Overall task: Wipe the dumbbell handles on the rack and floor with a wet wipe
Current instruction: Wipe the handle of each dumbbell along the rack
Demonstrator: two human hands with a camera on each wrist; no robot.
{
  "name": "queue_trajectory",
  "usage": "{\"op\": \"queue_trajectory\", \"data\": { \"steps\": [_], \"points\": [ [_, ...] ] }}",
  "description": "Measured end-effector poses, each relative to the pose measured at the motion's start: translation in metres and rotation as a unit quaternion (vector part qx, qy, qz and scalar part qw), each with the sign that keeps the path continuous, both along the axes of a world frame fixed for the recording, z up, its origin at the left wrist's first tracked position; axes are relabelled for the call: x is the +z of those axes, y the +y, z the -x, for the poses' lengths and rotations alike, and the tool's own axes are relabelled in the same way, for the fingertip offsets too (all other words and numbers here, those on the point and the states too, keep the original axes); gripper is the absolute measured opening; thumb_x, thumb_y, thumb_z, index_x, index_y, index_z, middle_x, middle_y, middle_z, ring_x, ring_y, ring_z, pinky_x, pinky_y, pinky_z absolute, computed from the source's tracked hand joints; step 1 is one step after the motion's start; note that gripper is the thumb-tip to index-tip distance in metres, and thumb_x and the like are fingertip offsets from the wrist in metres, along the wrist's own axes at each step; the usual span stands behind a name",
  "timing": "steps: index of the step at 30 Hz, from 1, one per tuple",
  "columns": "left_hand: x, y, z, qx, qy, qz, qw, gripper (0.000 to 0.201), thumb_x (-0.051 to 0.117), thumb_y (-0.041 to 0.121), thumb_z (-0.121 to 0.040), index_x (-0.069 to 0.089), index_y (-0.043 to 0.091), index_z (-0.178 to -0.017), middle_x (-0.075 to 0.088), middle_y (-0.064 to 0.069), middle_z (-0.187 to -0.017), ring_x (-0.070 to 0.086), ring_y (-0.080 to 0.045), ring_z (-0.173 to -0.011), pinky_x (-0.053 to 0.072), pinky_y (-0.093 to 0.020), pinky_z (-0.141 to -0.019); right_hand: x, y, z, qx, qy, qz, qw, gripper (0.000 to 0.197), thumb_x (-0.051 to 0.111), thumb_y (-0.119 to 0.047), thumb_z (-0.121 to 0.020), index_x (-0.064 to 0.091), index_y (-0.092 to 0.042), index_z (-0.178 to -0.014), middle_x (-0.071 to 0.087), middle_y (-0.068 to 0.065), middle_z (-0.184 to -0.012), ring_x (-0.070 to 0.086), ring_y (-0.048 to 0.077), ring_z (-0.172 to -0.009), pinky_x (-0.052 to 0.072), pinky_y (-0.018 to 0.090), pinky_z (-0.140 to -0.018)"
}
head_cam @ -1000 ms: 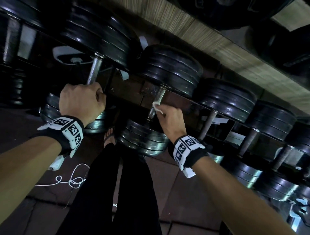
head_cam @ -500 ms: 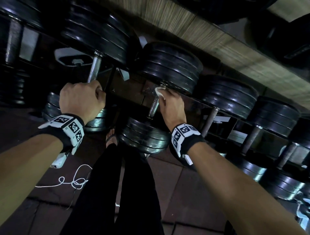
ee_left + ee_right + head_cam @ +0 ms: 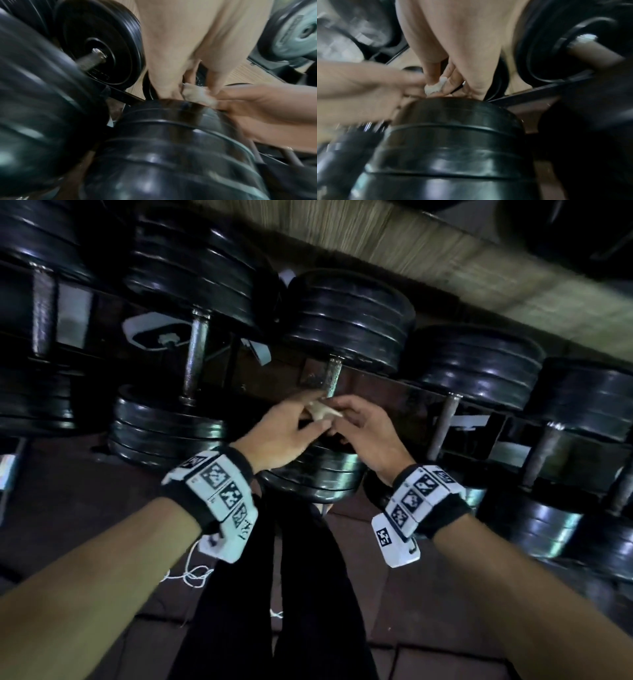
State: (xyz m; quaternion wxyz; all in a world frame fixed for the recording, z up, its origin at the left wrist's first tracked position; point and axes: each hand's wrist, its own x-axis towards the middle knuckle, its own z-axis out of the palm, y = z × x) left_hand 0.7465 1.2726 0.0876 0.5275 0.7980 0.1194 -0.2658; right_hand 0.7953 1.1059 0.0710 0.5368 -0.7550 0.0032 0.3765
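Both my left hand (image 3: 279, 433) and my right hand (image 3: 363, 428) pinch the crumpled wet wipe (image 3: 322, 411) between fingertips, just below the dumbbell handle (image 3: 333, 376), whose long axis runs up and away, equally near both.

Head downward; wrists close, facing inward.

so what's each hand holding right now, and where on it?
Both hold the wet wipe. The left hand pinches its left end and the right hand its right end, fingertips only, just in front of the dumbbell handle, which neither hand grips.
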Motion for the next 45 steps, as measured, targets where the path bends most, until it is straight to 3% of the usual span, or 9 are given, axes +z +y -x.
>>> {"op": "queue_trajectory", "data": {
  "steps": [5, 9, 13, 17, 23, 27, 33, 37, 45],
  "points": [
    [-0.012, 0.0, -0.024, 0.063, 0.035, 0.001, 0.997, 0.022, 0.072, 0.022, -0.089, 0.071, 0.017, -0.11, 0.073, -0.003, -0.096, 0.067, -0.015, -0.084, 0.052, -0.028, -0.084, 0.006, -0.039, -0.001, -0.072, 0.012, 0.013, 0.997, 0.021, 0.06, -0.015, -0.1, 0.058, -0.029, -0.115, 0.076, 0.003, -0.09, 0.07, 0.014, -0.079, 0.053, 0.027, -0.072],
    [-0.035, 0.016, -0.054, 0.142, -0.023, -0.198, 0.97, 0.025, 0.075, 0.027, -0.085, 0.074, 0.012, -0.105, 0.074, -0.007, -0.101, 0.069, -0.022, -0.093, 0.053, -0.032, -0.088, -0.007, -0.106, -0.006, -0.09, -0.179, 0.242, 0.949, 0.016, 0.054, -0.03, -0.099, 0.062, -0.029, -0.113, 0.073, 0.005, -0.087, 0.071, 0.025, -0.083, 0.057, 0.046, -0.083],
    [-0.061, 0.015, -0.073, 0.149, -0.02, -0.129, 0.98, 0.027, 0.073, 0.024, -0.079, 0.076, 0.007, -0.101, 0.075, -0.013, -0.093, 0.073, -0.03, -0.086, 0.058, -0.045, -0.084, -0.006, -0.14, 0.007, -0.096, -0.171, 0.403, 0.894, 0.031, 0.045, -0.041, -0.102, 0.061, -0.019, -0.119, 0.071, 0.02, -0.097, 0.065, 0.043, -0.093, 0.049, 0.044, -0.079],
    [-0.056, -0.005, -0.065, 0.044, -0.071, -0.176, 0.981, 0.013, 0.063, 0.011, -0.089, 0.074, 0.004, -0.089, 0.07, -0.003, -0.079, 0.065, -0.018, -0.075, 0.049, -0.025, -0.075, -0.012, -0.136, 0.014, -0.154, -0.22, 0.427, 0.863, 0.034, 0.043, -0.043, -0.098, 0.065, -0.017, -0.103, 0.068, 0.024, -0.082, 0.062, 0.047, -0.079, 0.047, 0.044, -0.069],
    [-0.051, -0.001, -0.037, -0.06, 0.066, -0.184, 0.979, 0.013, 0.065, 0.011, -0.092, 0.077, 0.013, -0.091, 0.074, -0.001, -0.096, 0.064, -0.011, -0.091, 0.041, -0.013, -0.079, -0.008, -0.134, 0.013, -0.161, -0.222, 0.418, 0.866, 0.037, 0.04, -0.042, -0.093, 0.065, -0.015, -0.098, 0.065, 0.021, -0.072, 0.061, 0.045, -0.071, 0.046, 0.043, -0.066],
    [-0.053, 0.005, -0.075, 0.109, -0.008, -0.102, 0.989, 0.017, 0.068, 0.024, -0.077, 0.07, 0.031, -0.062, 0.069, -0.003, -0.069, 0.062, -0.018, -0.071, 0.055, -0.044, -0.083, -0.007, -0.136, 0.014, -0.165, -0.208, 0.411, 0.872, 0.033, 0.042, -0.039, -0.093, 0.065, -0.015, -0.098, 0.052, 0.008, -0.062, 0.058, 0.04, -0.067, 0.038, 0.038, -0.066],
    [-0.072, 0.005, -0.059, 0.071, 0.025, -0.102, 0.992, 0.011, 0.068, 0.012, -0.089, 0.076, 0.018, -0.093, 0.075, -0.009, -0.092, 0.064, -0.015, -0.085, 0.048, -0.026, -0.087, -0.007, -0.136, 0.013, -0.165, -0.205, 0.417, 0.87, 0.038, 0.038, -0.042, -0.088, 0.065, -0.017, -0.097, 0.055, 0.006, -0.062, 0.058, 0.039, -0.067, 0.042, 0.039, -0.068],
    [-0.077, 0.015, -0.039, -0.024, 0.093, -0.094, 0.991, 0.006, 0.069, 0.012, -0.09, 0.075, 0.014, -0.093, 0.073, -0.007, -0.089, 0.065, -0.016, -0.088, 0.051, -0.033, -0.094, -0.007, -0.135, 0.013, -0.164, -0.204, 0.426, 0.866, 0.039, 0.037, -0.042, -0.088, 0.065, -0.016, -0.096, 0.055, 0.007, -0.064, 0.06, 0.041, -0.071, 0.041, 0.039, -0.068],
    [-0.08, 0.009, -0.082, 0.102, 0.008, -0.034, 0.994, 0.018, 0.059, 0.004, -0.096, 0.072, 0.012, -0.104, 0.069, -0.001, -0.089, 0.061, -0.015, -0.082, 0.051, -0.034, -0.088, -0.005, -0.133, 0.014, -0.166, -0.208, 0.424, 0.866, 0.025, 0.041, -0.038, -0.091, 0.055, -0.019, -0.082, 0.048, 0.002, -0.06, 0.047, 0.033, -0.062, 0.035, 0.036, -0.064]
  ]
}}
